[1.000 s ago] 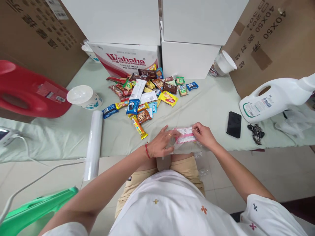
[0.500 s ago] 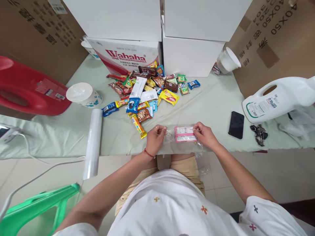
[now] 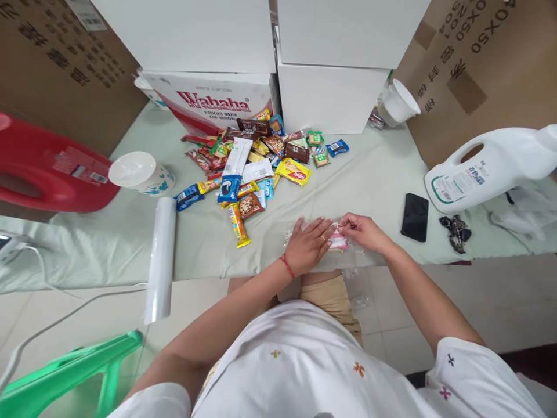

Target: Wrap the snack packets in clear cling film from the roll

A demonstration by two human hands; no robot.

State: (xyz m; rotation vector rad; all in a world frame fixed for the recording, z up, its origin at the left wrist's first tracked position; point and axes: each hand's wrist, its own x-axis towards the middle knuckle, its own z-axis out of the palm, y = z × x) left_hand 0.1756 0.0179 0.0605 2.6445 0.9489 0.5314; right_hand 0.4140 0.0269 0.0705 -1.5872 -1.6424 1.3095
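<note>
A pink and white packet (image 3: 339, 241) in clear plastic film lies near the table's front edge, partly covered. My left hand (image 3: 307, 247) rests flat across its left part, fingers stretched toward the right. At the packet's upper right, my right hand (image 3: 364, 231) is closed in a pinch on what looks like the clear film around it. Crinkled clear film also shows above the left hand's fingers. Beyond both hands is a pile of wrapped snacks, with a yellow wafer packet (image 3: 294, 172) and a yellow snack bar (image 3: 239, 225) closest.
A plastic film roll (image 3: 162, 258) overhangs the table's front edge. Left are a paper cup (image 3: 150, 177) and a red jug (image 3: 56, 168). A phone (image 3: 415, 217), keys (image 3: 455, 233) and a white jug (image 3: 483, 168) lie right. White boxes (image 3: 322, 98) stand behind.
My left hand has let go of the film's left end, moved right and flattened over the packet. My right hand stays pinched at the packet's right side.
</note>
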